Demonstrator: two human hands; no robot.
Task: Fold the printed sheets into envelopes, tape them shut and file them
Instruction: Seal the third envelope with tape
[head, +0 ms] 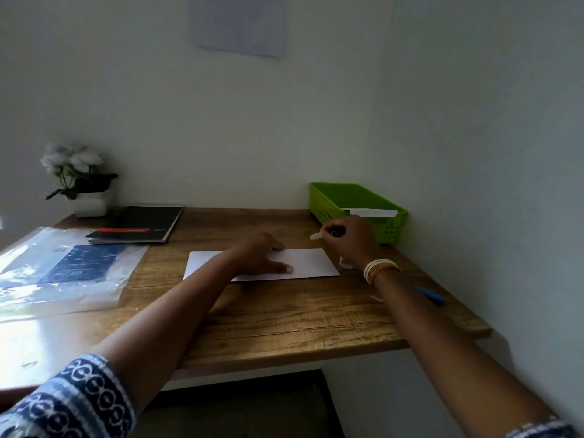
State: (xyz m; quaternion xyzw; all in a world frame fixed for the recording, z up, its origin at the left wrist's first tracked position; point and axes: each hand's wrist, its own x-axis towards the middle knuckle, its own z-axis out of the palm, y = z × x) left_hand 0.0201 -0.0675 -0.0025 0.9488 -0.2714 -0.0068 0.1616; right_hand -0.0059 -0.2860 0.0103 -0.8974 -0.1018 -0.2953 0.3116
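Observation:
A white folded sheet (pixel 311 262) lies flat on the wooden desk (pixel 284 314), near its middle. My left hand (pixel 264 252) rests palm down on the sheet, fingers spread, pressing it. My right hand (pixel 346 237) hovers just right of the sheet and pinches a small pale strip of tape (pixel 315 236) between thumb and fingers. A small white tape roll (pixel 345 262) is partly hidden under my right wrist. The green plastic basket (pixel 328 197) stands at the back right with a white folded envelope (pixel 373 212) inside it.
A blue pen-like tool (pixel 431 295) lies at the desk's right edge. A clear plastic sleeve with blue printed sheets (pixel 63 270) covers the left side. A black notebook (pixel 139 224) and a potted plant with white flowers (pixel 79 178) sit at the back left. Walls close the back and right.

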